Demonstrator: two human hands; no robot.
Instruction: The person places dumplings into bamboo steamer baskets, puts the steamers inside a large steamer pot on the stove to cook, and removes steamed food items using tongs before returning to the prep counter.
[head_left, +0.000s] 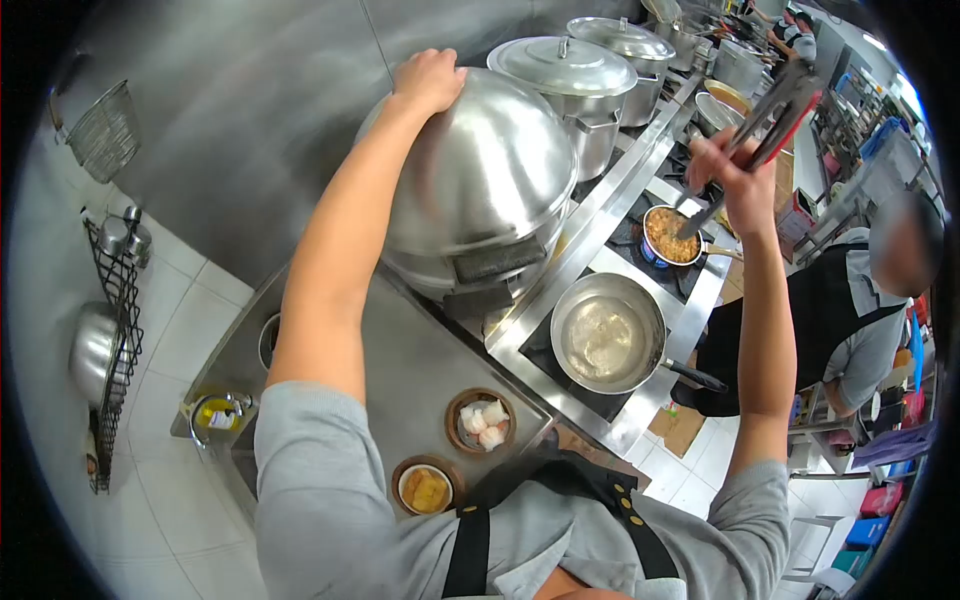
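A silver wire-mesh strainer (103, 132) hangs at the far left wall. Two round silver lidded stockpots (590, 125) stand one behind the other. A wide silver frying pan (607, 333) with a black handle rests on the stove (505, 340); a person in a black apron (790, 330) stands at the right.

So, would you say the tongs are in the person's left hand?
No, the tongs are in the right hand, while the left hand rests on the domed lid.
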